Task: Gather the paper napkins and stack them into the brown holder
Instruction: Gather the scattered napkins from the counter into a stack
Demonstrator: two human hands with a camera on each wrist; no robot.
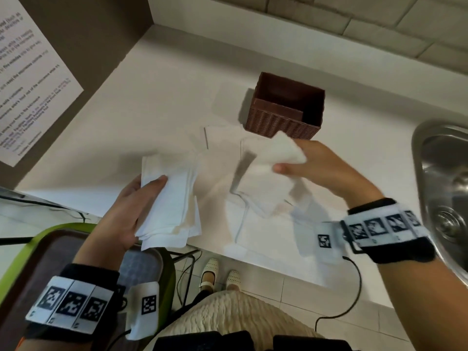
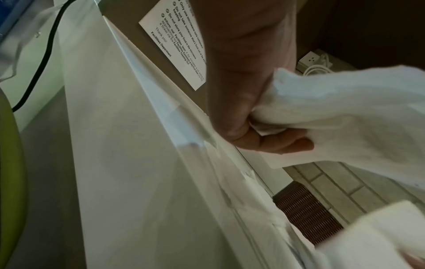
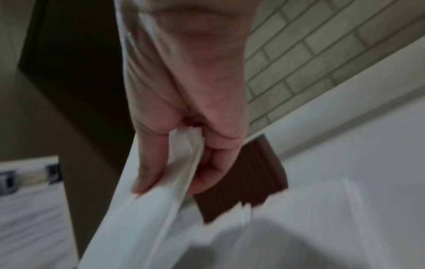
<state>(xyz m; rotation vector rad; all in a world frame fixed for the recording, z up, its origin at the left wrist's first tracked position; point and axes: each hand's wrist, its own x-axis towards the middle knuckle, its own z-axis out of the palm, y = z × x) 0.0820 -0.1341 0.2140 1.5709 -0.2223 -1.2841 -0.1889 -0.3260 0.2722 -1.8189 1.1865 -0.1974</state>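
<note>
Countertop (image 1: pixel 157 97) white beside steel sink (image 1: pixel 440 173), brick-tiled wall (image 1: pixel 354 24)

A white counter (image 1: pixel 157 102) carries the brown holder (image 1: pixel 286 107) and loose napkins (image 1: pixel 222 138) lying flat just before it.

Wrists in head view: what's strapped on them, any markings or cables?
Bare forearms, no sleeves. Each wrist wears a black band carrying a white strip of square black-and-white fiducial markers: left wrist band, right wrist band. A small white module with one more marker sits beside each. A thin black cable trails from the right one.
</note>
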